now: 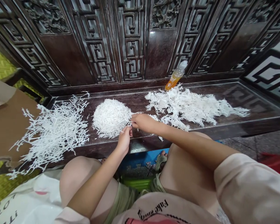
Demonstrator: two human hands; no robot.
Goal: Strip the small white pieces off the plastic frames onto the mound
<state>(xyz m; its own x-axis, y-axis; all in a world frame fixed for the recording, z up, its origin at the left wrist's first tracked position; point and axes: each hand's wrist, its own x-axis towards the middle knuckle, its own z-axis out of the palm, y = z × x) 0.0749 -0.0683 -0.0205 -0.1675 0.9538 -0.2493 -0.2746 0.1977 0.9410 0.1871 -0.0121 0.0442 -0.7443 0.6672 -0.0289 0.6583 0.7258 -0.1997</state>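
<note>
My left hand (125, 137) and my right hand (142, 122) meet at the right edge of a rounded heap of small white slivers (112, 116). Both have their fingers pinched together around a thin white branched plastic piece (126, 121), mostly hidden by the fingers. To the left spreads a tangled pile of bare white branching stems (58, 130). On the right lies a long pile of white branched pieces with feathery tips (191, 104), partly behind my right forearm.
The piles rest on a dark wooden bench (226, 93) with a carved lattice back (130, 40). A bottle of orange drink (175, 76) stands behind the right pile. Brown cardboard (11, 127) sits at the left end, and a white printed bag (35, 196) is low on the left.
</note>
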